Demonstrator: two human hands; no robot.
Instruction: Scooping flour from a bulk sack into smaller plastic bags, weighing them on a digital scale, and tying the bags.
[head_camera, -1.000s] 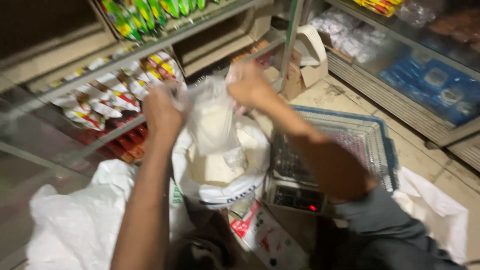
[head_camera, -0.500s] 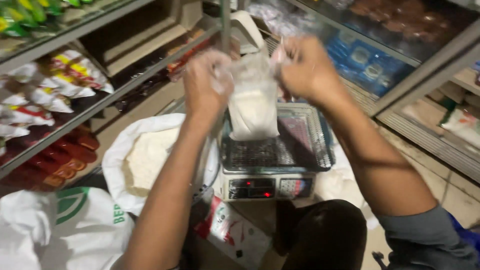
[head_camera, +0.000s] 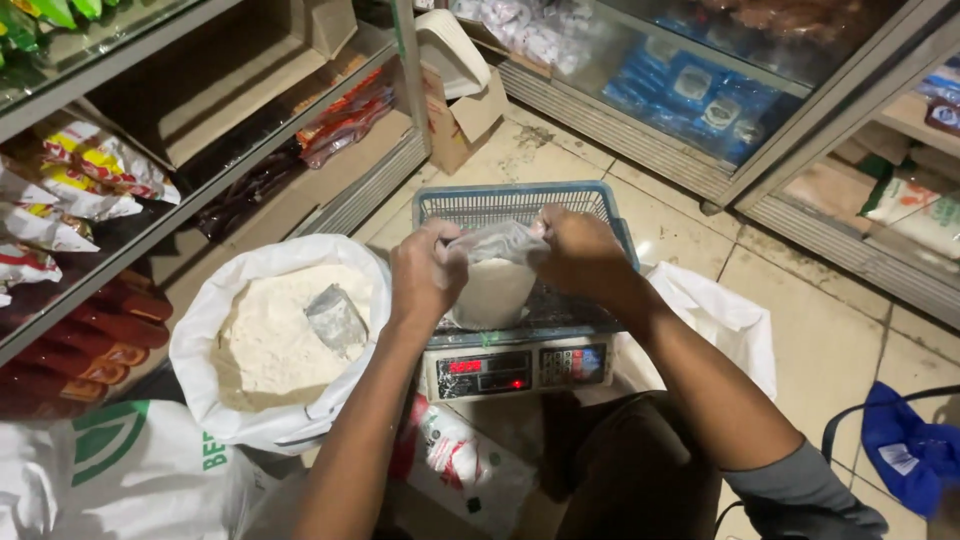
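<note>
Bag (head_camera: 492, 285) lower now (on scale (head_camera: 515, 368))

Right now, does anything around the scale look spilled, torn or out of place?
Nothing looks spilled. The left hand and right hand hold the clear bag of white powder upright in the blue basket on the scale. The only oddity is a scoop lying half-buried in the open sack.

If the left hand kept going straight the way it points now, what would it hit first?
The left hand points away from the person and grips the clear bag of flour. Past the bag, it would probably meet the far rim of the blue basket on the scale; depth is unclear.
</note>
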